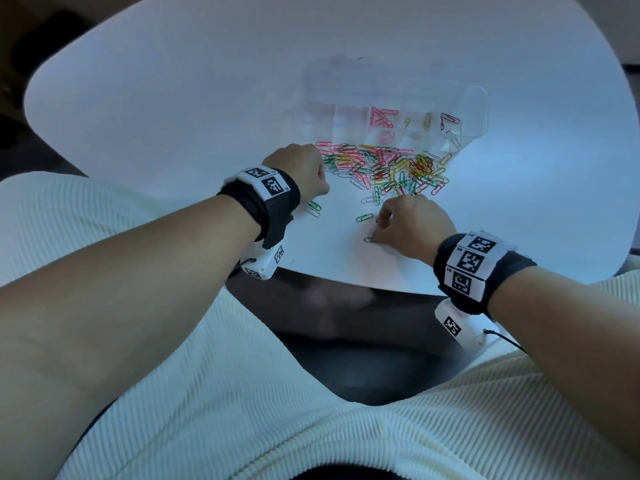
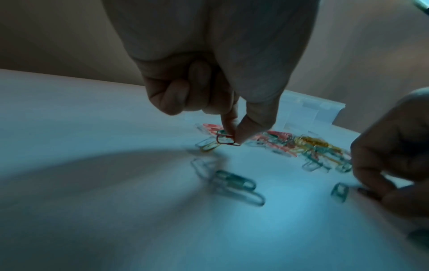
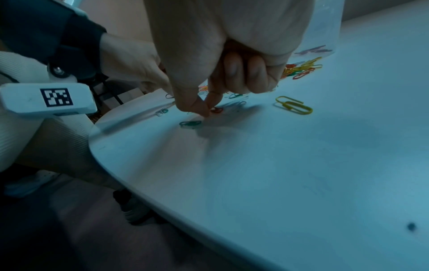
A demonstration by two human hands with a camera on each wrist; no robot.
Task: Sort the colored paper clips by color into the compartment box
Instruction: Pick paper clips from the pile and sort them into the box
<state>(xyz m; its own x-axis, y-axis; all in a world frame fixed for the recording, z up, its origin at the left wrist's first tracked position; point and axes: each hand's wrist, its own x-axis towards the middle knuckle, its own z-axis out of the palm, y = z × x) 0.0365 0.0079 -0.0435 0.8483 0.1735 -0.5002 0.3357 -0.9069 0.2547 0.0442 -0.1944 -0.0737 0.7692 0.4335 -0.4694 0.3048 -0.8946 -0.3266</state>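
White table (image 1: pixel 173 98) lies bare across the upper left; its near edge curves just below both hands. Clear compartment box (image 1: pixel 478 109) upper right, holding pink, yellow and purple clips in separate cells. Clip pile (image 1: pixel 384 168) sprawls just below it. Left hand (image 1: pixel 301 171) pinches a red clip (image 2: pixel 226 141). Right hand (image 1: pixel 412 223) pinches a dark red clip (image 3: pixel 216 110), one green clip (image 3: pixel 190 123) beside it.
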